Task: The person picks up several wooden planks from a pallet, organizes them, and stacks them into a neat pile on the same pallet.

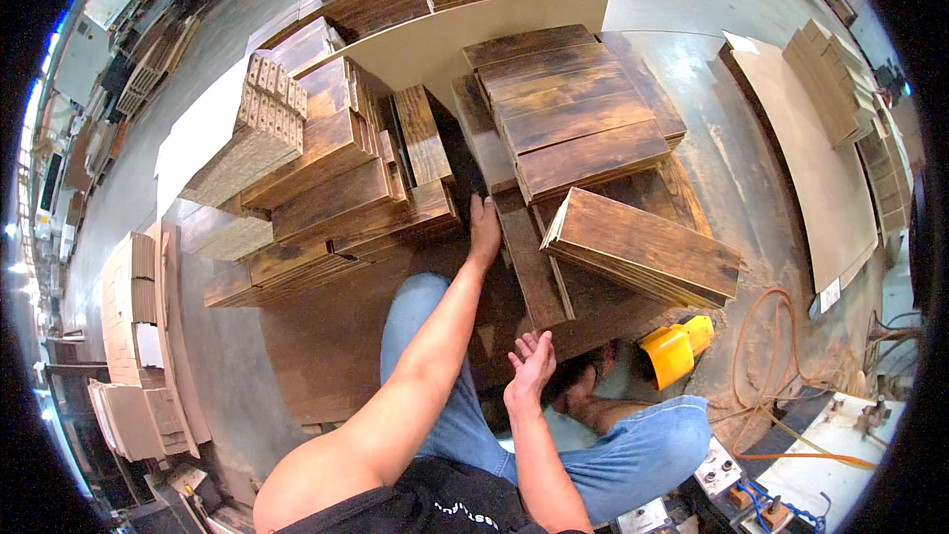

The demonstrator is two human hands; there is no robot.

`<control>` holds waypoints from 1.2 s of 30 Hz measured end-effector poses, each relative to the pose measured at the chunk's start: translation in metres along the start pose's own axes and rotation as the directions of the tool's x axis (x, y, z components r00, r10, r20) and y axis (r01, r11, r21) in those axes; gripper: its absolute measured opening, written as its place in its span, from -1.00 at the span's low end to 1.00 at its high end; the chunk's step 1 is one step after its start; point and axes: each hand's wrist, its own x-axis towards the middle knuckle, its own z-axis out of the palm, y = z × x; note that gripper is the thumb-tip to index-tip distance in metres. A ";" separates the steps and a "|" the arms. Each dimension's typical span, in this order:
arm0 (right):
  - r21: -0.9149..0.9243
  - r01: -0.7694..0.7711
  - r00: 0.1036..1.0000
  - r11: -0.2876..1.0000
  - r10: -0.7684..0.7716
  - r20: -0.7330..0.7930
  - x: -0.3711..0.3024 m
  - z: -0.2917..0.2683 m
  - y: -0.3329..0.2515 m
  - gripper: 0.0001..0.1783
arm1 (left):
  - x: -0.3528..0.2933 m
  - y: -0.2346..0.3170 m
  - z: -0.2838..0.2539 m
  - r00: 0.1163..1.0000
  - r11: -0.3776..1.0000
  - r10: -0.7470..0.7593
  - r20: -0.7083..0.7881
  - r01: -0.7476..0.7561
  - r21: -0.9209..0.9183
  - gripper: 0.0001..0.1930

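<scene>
My left hand reaches forward into the gap between two groups of stacked wood-grain panels. Its fingers point away from me, stretched out, with nothing visible in them. It is beside the end of the left panel stack; whether it touches is unclear. My right hand is raised with its fingers apart and holds nothing. Just beyond its fingertips is the near end of a long dark board. To the right, several panels lie askew in a slanted pile against the larger brown stack.
A yellow foot-pedal housing sits on the floor by my right knee, near an orange hose. Panels with rows of drilled holes stand at the left. Cardboard sheets lie far right. A machine with blue cables is at lower right.
</scene>
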 end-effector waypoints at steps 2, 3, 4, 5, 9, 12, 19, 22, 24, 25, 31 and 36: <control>-0.013 0.000 1.000 1.000 0.000 0.022 -0.004 0.001 0.002 -0.43 | 0.009 -0.017 -0.007 0.998 0.998 0.056 -0.020 -0.056 0.007 -0.43; -0.011 0.004 1.000 1.000 -0.004 0.013 -0.003 0.001 0.002 -0.43 | 0.009 -0.021 -0.008 0.997 0.997 0.079 -0.023 -0.079 0.006 -0.44; -0.009 0.006 1.000 1.000 -0.006 0.005 -0.003 0.002 0.002 -0.43 | 0.010 -0.024 -0.009 0.994 0.995 0.103 -0.029 -0.102 0.008 -0.44; -0.010 0.015 1.000 1.000 -0.015 -0.010 -0.002 -0.001 -0.001 -0.43 | 0.005 -0.020 -0.003 0.998 0.996 0.056 0.021 -0.054 -0.074 -0.43; -0.020 0.037 0.999 0.999 -0.037 -0.011 0.004 -0.009 0.000 -0.44 | 0.000 0.000 0.012 0.987 0.845 -0.143 -0.074 0.083 -0.528 -0.41; -0.024 0.027 1.000 0.999 -0.027 0.008 0.003 -0.007 0.001 -0.45 | 0.011 -0.006 0.003 0.996 0.968 -0.044 -0.077 0.023 -0.251 -0.42; 0.008 0.022 1.000 1.000 -0.022 0.017 0.003 0.001 0.003 -0.54 | 0.056 -0.016 -0.001 0.995 0.998 -0.053 -0.082 0.051 -0.030 -0.48; -0.016 0.029 1.000 0.999 -0.029 0.010 0.005 0.003 0.004 -0.53 | 0.066 -0.016 -0.003 0.981 0.997 -0.070 -0.181 0.074 0.014 -0.50; -0.039 0.053 0.999 0.998 -0.053 0.001 0.007 0.003 0.002 -0.54 | 0.066 -0.017 0.003 0.960 0.996 -0.076 -0.268 0.088 0.034 -0.51; -0.035 0.052 0.999 0.998 -0.052 0.001 0.008 0.003 0.001 -0.54 | 0.067 -0.017 0.004 0.949 0.994 -0.078 -0.307 0.096 0.043 -0.52; -0.037 0.079 0.996 0.996 -0.080 -0.032 0.018 -0.006 -0.004 -0.53 | 0.083 -0.029 0.023 0.929 0.968 -0.211 -0.305 0.242 0.067 -0.54; -0.017 0.059 0.998 0.998 -0.059 -0.024 0.009 0.002 -0.005 -0.53 | 0.127 -0.023 -0.009 0.978 0.994 -0.109 -0.180 0.104 -0.035 -0.52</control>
